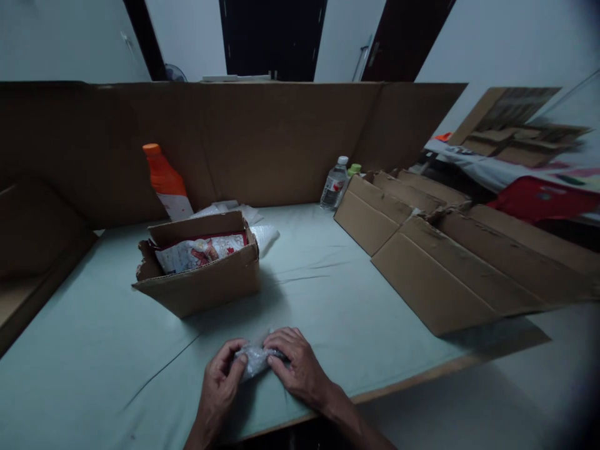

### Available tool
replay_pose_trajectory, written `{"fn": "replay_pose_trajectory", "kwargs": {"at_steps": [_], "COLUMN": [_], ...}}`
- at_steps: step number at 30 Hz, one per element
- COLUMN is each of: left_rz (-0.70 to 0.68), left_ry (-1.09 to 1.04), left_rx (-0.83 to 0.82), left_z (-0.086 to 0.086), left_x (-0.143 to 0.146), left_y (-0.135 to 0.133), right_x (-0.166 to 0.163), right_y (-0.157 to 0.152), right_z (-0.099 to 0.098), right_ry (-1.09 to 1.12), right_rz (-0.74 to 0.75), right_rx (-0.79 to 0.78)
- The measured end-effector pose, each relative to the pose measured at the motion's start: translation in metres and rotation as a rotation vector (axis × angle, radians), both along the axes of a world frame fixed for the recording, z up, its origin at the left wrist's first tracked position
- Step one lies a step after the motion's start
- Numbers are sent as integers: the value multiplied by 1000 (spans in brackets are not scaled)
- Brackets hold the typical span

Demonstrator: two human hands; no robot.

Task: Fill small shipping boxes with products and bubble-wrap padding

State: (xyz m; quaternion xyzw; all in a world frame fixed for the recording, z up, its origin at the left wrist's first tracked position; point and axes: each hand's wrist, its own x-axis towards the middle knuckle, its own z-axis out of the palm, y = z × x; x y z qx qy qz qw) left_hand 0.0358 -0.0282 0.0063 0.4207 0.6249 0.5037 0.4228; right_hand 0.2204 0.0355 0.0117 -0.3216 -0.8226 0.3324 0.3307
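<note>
Both of my hands rest on the pale green table point(328, 294) near its front edge. Between them lies a small bundle wrapped in clear bubble wrap point(254, 360). My left hand point(222, 381) curls its fingers round the bundle's left end. My right hand point(295, 364) presses down over its right end with fingers bent. Behind them stands a small open cardboard box point(201, 281) holding a red and white printed packet point(199, 251).
An orange-capped bottle point(165, 181) and white wrapping sheets point(262, 234) sit behind the small box. A water bottle point(334, 183) and a green-capped bottle point(354, 169) stand by the cardboard back wall point(262, 137). Large cardboard cartons point(440, 262) fill the right side.
</note>
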Motion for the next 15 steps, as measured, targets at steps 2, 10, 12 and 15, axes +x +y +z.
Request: {"fn": "replay_pose_trajectory", "kwargs": {"at_steps": [2, 10, 12, 15], "left_rz": [6, -23, -21, -14], "left_ry": [14, 109, 133, 153], "left_rx": [5, 22, 27, 38], "left_z": [-4, 2, 5, 4], "left_x": [0, 0, 1, 2], "left_y": [-1, -3, -2, -2], "right_x": [0, 2, 2, 2], "right_y": [-1, -2, -2, -1], "right_z": [0, -3, -4, -4], "right_ry": [5, 15, 12, 7], "right_rz": [-2, -7, -5, -1], "right_rx": [-2, -5, -8, -8]}}
